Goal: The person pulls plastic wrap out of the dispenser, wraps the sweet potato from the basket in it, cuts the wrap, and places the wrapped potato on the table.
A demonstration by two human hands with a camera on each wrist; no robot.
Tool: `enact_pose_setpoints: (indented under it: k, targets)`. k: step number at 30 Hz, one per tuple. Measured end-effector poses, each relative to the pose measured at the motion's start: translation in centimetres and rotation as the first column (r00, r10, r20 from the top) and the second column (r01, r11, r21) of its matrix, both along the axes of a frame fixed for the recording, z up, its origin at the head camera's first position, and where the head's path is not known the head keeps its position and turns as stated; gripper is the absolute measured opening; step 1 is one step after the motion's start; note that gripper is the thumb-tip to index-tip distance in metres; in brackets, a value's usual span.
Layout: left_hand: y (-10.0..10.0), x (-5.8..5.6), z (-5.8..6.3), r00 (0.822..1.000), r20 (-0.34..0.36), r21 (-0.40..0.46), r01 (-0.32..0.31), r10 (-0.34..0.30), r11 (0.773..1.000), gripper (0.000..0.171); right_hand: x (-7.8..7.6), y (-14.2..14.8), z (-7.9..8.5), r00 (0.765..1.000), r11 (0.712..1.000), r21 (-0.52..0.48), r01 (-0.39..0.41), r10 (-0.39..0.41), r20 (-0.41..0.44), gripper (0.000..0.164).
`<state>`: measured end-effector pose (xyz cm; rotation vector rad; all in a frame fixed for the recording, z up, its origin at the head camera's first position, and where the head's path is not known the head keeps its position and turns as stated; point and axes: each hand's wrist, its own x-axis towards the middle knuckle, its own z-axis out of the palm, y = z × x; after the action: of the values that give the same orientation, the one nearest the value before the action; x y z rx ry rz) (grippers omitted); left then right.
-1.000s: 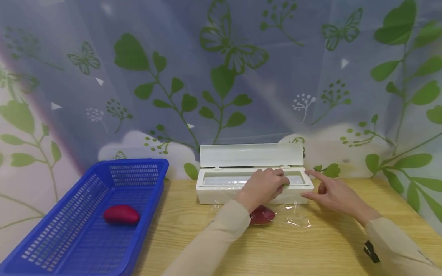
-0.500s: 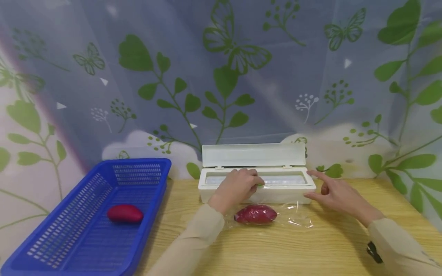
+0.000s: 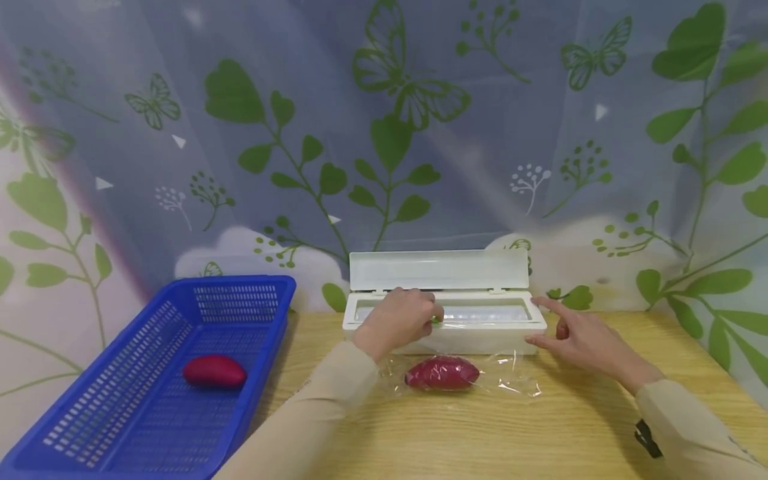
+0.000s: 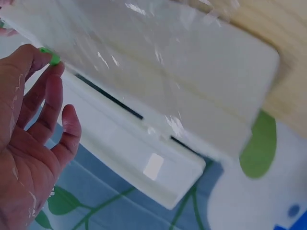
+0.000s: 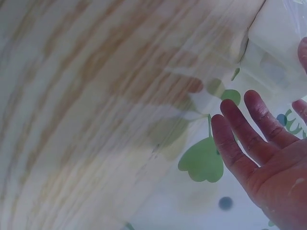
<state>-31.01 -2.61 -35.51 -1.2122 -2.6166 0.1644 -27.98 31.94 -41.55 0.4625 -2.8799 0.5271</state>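
A white cling film dispenser (image 3: 474,341) stands at the back of the table, its lid (image 3: 438,271) raised; a clear film roll (image 3: 480,313) shows inside. My left hand (image 3: 399,319) pinches a small green slide cutter (image 4: 52,56) at the dispenser's front edge, left of its middle. With thumb and index finger, my right hand (image 3: 579,337) holds the dispenser's right end; its other fingers (image 5: 259,129) are straight in the right wrist view. Before the dispenser lies a dark red, tapered object (image 3: 443,373), perhaps a sweet potato, beneath clear film (image 3: 510,377).
A blue plastic basket (image 3: 279,313) stands at the left with a similar red object (image 3: 215,371) inside. A patterned cloth (image 3: 300,100) hangs behind the wooden table (image 3: 480,440), close to the dispenser's back.
My left hand has slid leftward along the dispenser's front edge with the green slide cutter, uncovering the film-covered red object from view. My right hand has stayed at the right end.
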Motion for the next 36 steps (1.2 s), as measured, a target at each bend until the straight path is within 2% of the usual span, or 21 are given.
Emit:
enact_pose_setpoints:
  k: [4, 10, 25, 33, 36]
  targets:
    - [-1.0, -0.1, 0.9, 0.997, 0.071, -0.034, -0.030, 0.032, 0.999, 0.024, 0.1, 0.2, 0.3, 1.000, 1.000, -0.002, 0.006, -0.006, 0.009, 0.078]
    - [-2.5, -0.2, 1.4, 0.991, 0.104, -0.071, -0.074, 0.081, 0.995, 0.026, 0.0, 0.5, 0.5, 1.000, 1.000, 0.003, 0.015, -0.015, 0.014, 0.078]
    - [-4.4, 0.0, 1.7, 0.987, 0.128, -0.092, -0.088, 0.099, 0.992, 0.026, 0.0, 0.2, -0.2, 1.000, 1.000, -0.002, 0.017, -0.017, 0.014, 0.079]
    - [-4.9, 0.0, 1.6, 0.993, 0.081, -0.116, -0.073, 0.083, 0.991, 0.028, 0.0, 0.0, -0.2, 1.000, 1.000, -0.014, 0.006, -0.006, 0.007, 0.079]
    - [-5.0, 0.0, 1.7, 0.992, 0.086, -0.121, -0.077, 0.088, 0.990, 0.028, 0.0, 0.1, -0.3, 1.000, 1.000, -0.011, 0.002, -0.002, 0.000, 0.079]
